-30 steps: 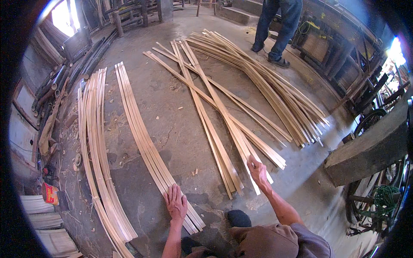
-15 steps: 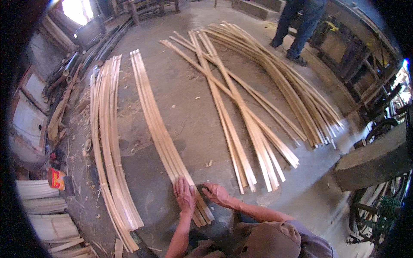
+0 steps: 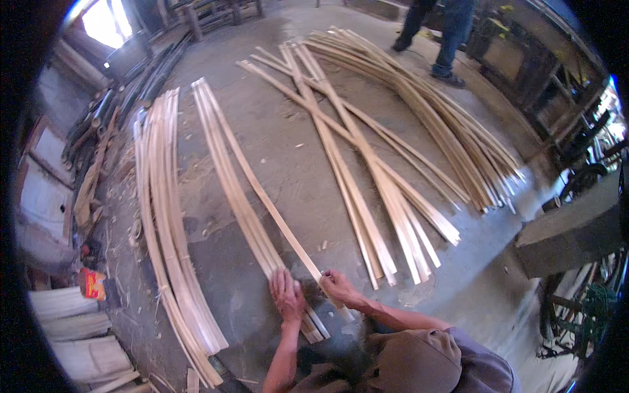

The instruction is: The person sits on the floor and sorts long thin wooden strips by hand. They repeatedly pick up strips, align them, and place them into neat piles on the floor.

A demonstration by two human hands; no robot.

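two hands on strips | left hand [image 3: 287,296] flat on strip bundle [image 3: 239,196] | right hand [image 3: 338,287] grips loose strip [image 3: 275,213]

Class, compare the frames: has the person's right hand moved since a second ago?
Yes. The right hand has come left, away from the crossed strips, to the narrow strip bundle beside the left hand.

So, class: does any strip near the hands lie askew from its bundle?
Yes. One strip splays rightward from the middle bundle, its near end at the right hand, while the left hand presses the bundle's ends. Farther off, strips cross in a loose X.
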